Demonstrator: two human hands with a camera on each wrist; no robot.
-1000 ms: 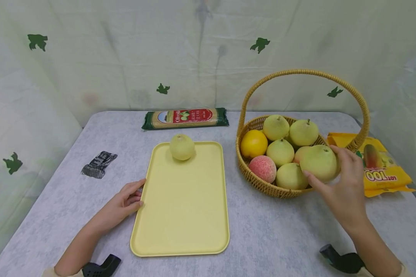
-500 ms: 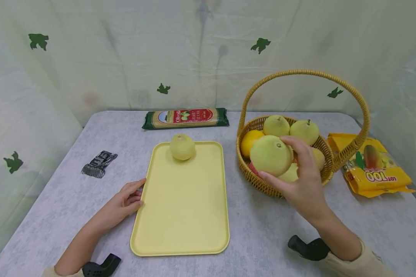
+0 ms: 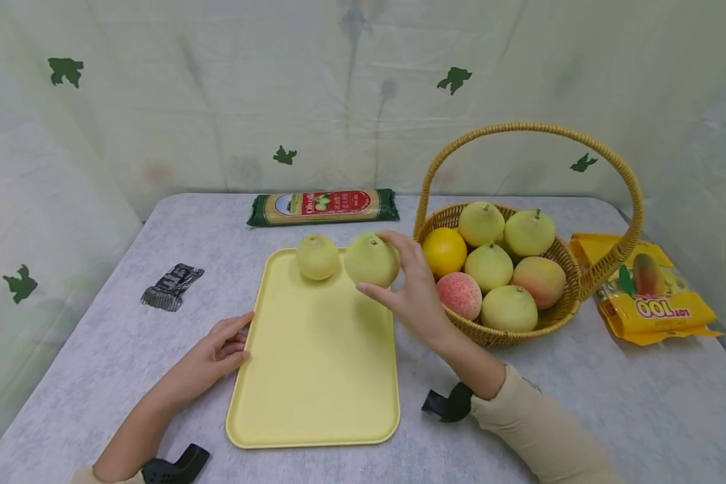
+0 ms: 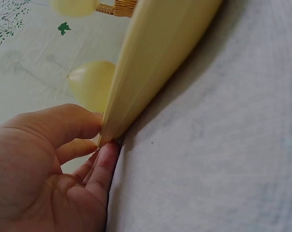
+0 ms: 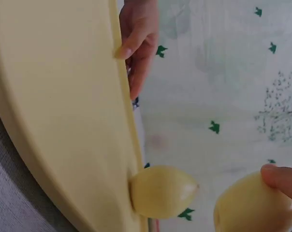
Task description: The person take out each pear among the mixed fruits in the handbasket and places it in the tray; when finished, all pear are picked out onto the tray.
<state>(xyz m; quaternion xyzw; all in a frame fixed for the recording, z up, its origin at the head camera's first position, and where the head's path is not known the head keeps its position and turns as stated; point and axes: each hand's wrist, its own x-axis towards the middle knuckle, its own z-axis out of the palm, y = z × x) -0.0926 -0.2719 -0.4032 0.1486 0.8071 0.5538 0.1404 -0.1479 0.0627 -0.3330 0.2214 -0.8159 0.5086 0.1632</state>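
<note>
My right hand (image 3: 414, 286) holds a pale green pear (image 3: 370, 261) between thumb and fingers over the far right corner of the yellow tray (image 3: 317, 363). In the right wrist view the held pear (image 5: 252, 205) is apart from the tray surface. Another pale green pear (image 3: 317, 257) rests on the tray at its far left corner. At the tray's left edge, my left hand (image 3: 202, 366) pinches the rim. The left wrist view shows the left hand's fingers (image 4: 73, 123) on both sides of that rim.
A wicker basket (image 3: 420, 289) with a tall handle stands right of the tray, with several pears, an orange (image 3: 444, 252), a peach (image 3: 459, 296) and a mango (image 3: 539, 281). A yellow snack bag (image 3: 659, 296), a pasta packet (image 3: 323, 206) and a small black packet (image 3: 172, 287) lie around.
My right hand has lifted the pear from the basket's right side and carried it left to above the tray, uncovering the mango. The left hand has stayed at the tray's edge.
</note>
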